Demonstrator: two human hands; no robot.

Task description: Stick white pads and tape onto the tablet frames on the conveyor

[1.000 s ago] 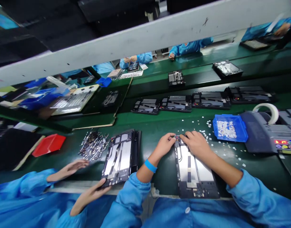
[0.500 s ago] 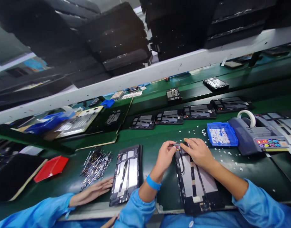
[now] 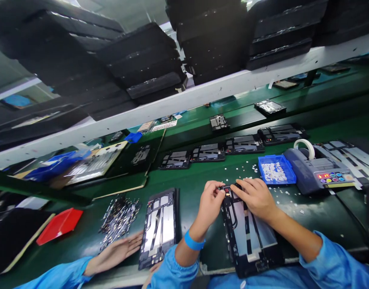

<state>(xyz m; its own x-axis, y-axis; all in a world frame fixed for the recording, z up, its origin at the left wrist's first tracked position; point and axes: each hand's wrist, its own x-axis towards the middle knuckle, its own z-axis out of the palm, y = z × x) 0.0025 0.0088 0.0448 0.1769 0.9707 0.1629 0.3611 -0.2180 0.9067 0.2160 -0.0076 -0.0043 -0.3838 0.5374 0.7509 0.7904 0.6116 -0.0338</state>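
An opened tablet (image 3: 240, 237) lies in front of me, its inner side up, with grey battery panels, dark cables and a black frame showing. My left hand (image 3: 211, 200) is closed at its upper left corner, thumb and forefinger pinching the edge beside a small red and yellow part. Across the upper edge, my right hand (image 3: 258, 200) grips with bent fingers; whatever small piece may be under its fingertips is hidden. To the left lies another opened tablet (image 3: 159, 226), and a co-worker's open hand (image 3: 120, 251) is beside it.
A blue tray (image 3: 276, 170) of small white pieces stands next to a tape dispenser (image 3: 318, 170). Several opened tablets (image 3: 207, 153) line the bench behind. Left are a pile of thin metal parts (image 3: 120, 220) and a red tray (image 3: 60, 225). A shelf edge (image 3: 202, 90) with black stacks hangs above.
The view has shifted slightly. Both my hands keep to the tablet's upper edge, their fingers only slightly moved. The co-worker's hand has turned a little beside the other tablet.
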